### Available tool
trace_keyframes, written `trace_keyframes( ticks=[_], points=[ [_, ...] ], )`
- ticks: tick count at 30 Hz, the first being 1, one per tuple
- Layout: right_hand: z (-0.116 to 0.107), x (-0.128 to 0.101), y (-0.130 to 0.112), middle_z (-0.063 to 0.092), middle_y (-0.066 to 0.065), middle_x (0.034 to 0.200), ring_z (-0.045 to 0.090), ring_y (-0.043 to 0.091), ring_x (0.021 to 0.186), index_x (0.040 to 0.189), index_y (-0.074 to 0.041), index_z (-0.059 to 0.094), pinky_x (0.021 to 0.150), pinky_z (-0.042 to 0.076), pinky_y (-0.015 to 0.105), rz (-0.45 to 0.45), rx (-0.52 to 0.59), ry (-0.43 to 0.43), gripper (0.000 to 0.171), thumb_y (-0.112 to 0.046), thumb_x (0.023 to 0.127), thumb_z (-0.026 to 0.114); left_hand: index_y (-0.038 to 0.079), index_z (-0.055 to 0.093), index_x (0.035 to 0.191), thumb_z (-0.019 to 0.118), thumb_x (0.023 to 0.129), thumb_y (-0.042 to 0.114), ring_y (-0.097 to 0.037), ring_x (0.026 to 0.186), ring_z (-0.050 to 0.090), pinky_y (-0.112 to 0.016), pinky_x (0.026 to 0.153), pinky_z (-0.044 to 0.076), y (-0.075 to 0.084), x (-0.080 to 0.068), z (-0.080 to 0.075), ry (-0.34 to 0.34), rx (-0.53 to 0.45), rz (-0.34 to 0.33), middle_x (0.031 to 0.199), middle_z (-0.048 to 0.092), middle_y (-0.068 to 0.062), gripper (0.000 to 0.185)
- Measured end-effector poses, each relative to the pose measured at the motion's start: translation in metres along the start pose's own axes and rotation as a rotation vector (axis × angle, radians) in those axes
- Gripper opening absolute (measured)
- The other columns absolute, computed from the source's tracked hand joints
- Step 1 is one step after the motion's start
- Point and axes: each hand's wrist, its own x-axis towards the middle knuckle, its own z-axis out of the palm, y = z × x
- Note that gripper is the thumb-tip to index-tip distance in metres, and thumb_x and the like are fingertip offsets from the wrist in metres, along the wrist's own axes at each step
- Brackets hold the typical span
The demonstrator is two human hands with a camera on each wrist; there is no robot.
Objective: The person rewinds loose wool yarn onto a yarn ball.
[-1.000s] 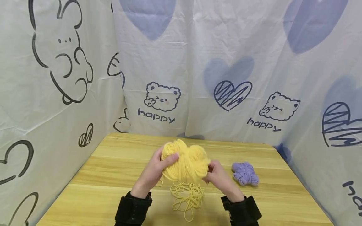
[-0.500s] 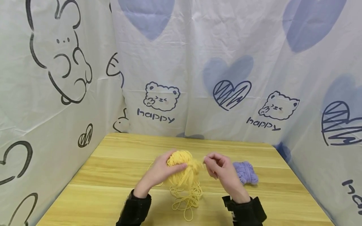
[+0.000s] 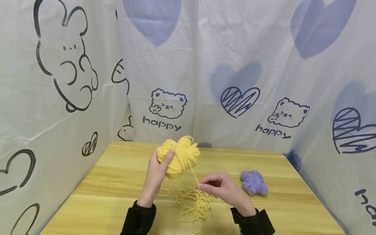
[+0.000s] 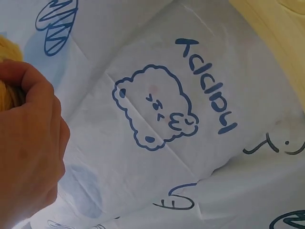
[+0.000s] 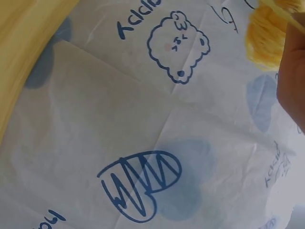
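Note:
My left hand [image 3: 157, 171] grips a yellow yarn skein [image 3: 182, 156] above the table, its thumb laid across the near side. The fingers behind the skein are hidden in the head view. From the skein a strand of yarn [image 3: 193, 172] runs taut down to my right hand [image 3: 224, 189], which pinches it between thumb and fingertips. Below, a loose tangle of yellow yarn [image 3: 192, 205] lies on the table. In the left wrist view, only an edge of the skein [image 4: 10, 50] shows beside the hand. The right wrist view catches the skein [image 5: 267, 40] at its upper right.
A small purple yarn bundle [image 3: 254, 182] lies on the wooden table [image 3: 117, 182], right of my right hand. A loop of yellow yarn [image 3: 164, 193] rests near my left wrist. White printed cloth [image 3: 199, 107] hangs behind the table and on both sides.
The left hand has lifted and turned the skein leftward. My right hand was behind the skein's right side, pulled away with fibre, and now sits lower, drawing a strand taut.

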Motion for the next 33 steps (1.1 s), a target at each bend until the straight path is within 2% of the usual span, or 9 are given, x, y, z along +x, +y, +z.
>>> trace_keyframes(
  ticks=[5,9,13,17,20,24,27,29,33],
  points=[
    [0.001,0.001,0.009,0.050,0.008,0.073,0.034,0.012,0.058,0.111,-0.001,0.067,0.051,0.033,0.033,0.100,0.006,-0.036,0.022,-0.014,0.097,0.055,0.009,0.044,0.127,0.058,0.096,0.034,-0.010,0.092,0.061,-0.024,0.080,0.054,0.002,-0.001,-0.002,-0.011,-0.110,-0.025,0.107,0.055,-0.003,0.042],
    [0.000,0.004,0.018,0.053,-0.004,0.070,0.036,0.013,0.056,0.110,-0.002,0.069,0.050,0.034,0.032,0.198,0.003,-0.003,0.024,-0.018,0.096,0.058,0.008,0.044,0.126,0.055,0.098,0.029,-0.010,0.089,0.062,-0.026,0.079,0.055,0.003,-0.001,-0.002,-0.102,-0.202,-0.033,0.103,0.057,-0.003,0.037],
    [-0.003,0.007,0.028,0.047,-0.006,0.062,0.034,0.012,0.053,0.108,0.003,0.069,0.049,0.033,0.028,0.224,0.024,0.032,0.025,-0.016,0.096,0.058,0.008,0.045,0.128,0.051,0.100,0.026,-0.010,0.089,0.063,-0.027,0.081,0.055,0.004,-0.002,-0.003,-0.265,-0.245,-0.028,0.103,0.060,-0.001,0.033],
    [-0.008,0.006,0.033,0.043,-0.005,0.061,0.035,0.010,0.052,0.095,0.006,0.066,0.049,0.035,0.025,0.202,0.044,0.071,0.018,-0.008,0.096,0.055,0.005,0.047,0.127,0.049,0.101,0.020,-0.010,0.085,0.066,-0.029,0.078,0.058,0.005,-0.004,-0.006,-0.487,-0.233,0.018,0.099,0.065,0.000,0.031],
    [-0.012,0.004,0.030,0.049,-0.006,0.066,0.043,0.005,0.055,0.089,0.000,0.063,0.051,0.042,0.021,0.199,0.067,0.104,0.011,-0.002,0.093,0.053,0.003,0.051,0.122,0.052,0.099,0.017,-0.011,0.076,0.067,-0.033,0.069,0.060,0.006,-0.006,-0.007,-0.640,-0.182,0.050,0.091,0.066,-0.002,0.027],
    [-0.015,0.004,0.023,0.055,-0.010,0.072,0.049,0.000,0.061,0.089,-0.012,0.064,0.054,0.045,0.020,0.256,0.100,0.123,0.011,-0.011,0.096,0.056,0.009,0.058,0.117,0.062,0.092,0.018,-0.011,0.071,0.065,-0.035,0.064,0.059,0.006,-0.009,-0.004,-0.747,-0.051,0.039,0.090,0.065,-0.004,0.026],
    [-0.015,0.006,0.022,0.047,-0.006,0.067,0.041,0.005,0.055,0.088,-0.010,0.060,0.049,0.036,0.024,0.291,0.098,0.164,0.017,-0.023,0.098,0.055,0.014,0.061,0.109,0.068,0.089,0.023,-0.011,0.069,0.064,-0.034,0.063,0.058,0.003,-0.010,0.000,-0.768,0.081,0.041,0.087,0.064,-0.005,0.023],
    [-0.016,0.005,0.028,0.040,-0.001,0.064,0.034,0.011,0.052,0.090,-0.006,0.059,0.047,0.030,0.029,0.258,0.090,0.200,0.020,-0.023,0.099,0.054,0.017,0.062,0.105,0.069,0.088,0.026,-0.012,0.068,0.063,-0.033,0.063,0.057,0.000,-0.009,0.002,-0.752,0.163,0.048,0.085,0.063,-0.004,0.021],
    [-0.030,-0.003,0.084,0.039,0.001,0.067,0.032,0.016,0.054,0.106,0.000,0.058,0.048,0.029,0.033,0.106,0.042,0.233,0.022,-0.020,0.101,0.048,0.022,0.062,0.106,0.071,0.086,0.036,-0.011,0.073,0.062,-0.028,0.066,0.054,-0.004,-0.008,0.006,-0.621,0.328,0.075,0.087,0.064,0.000,0.026]
  ],
)
